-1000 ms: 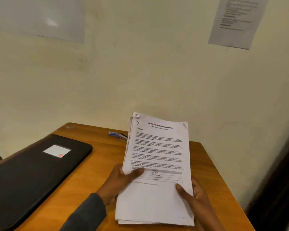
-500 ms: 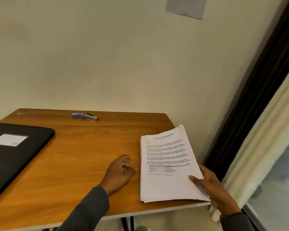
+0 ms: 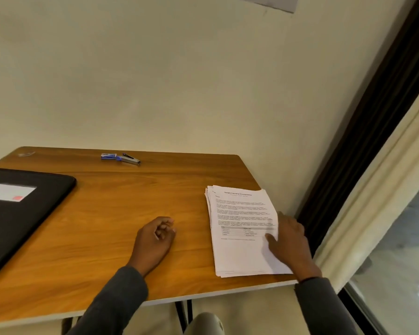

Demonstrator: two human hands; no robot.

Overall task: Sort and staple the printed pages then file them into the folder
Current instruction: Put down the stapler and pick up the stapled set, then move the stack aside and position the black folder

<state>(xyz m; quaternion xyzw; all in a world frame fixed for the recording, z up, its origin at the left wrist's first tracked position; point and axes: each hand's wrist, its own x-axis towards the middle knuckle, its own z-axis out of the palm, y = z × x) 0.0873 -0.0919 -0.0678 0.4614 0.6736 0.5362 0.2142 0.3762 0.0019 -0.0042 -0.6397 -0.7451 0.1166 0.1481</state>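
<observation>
pages point(image 3: 240, 221) flat on table point(image 3: 111, 213) | right hand point(image 3: 290, 243) on them | left hand point(image 3: 154, 240) curled, resting apart

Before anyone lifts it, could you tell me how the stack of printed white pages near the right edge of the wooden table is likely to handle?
The stack of printed white pages would probably sag if lifted by one edge. Its fanned far-left corner suggests loose sheets that may slide apart when pushed. The right hand resting on it should steady it.

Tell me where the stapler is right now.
In the head view the stapler lies at the table's far edge near the wall, beside a small blue box, beyond the left hand.
</observation>
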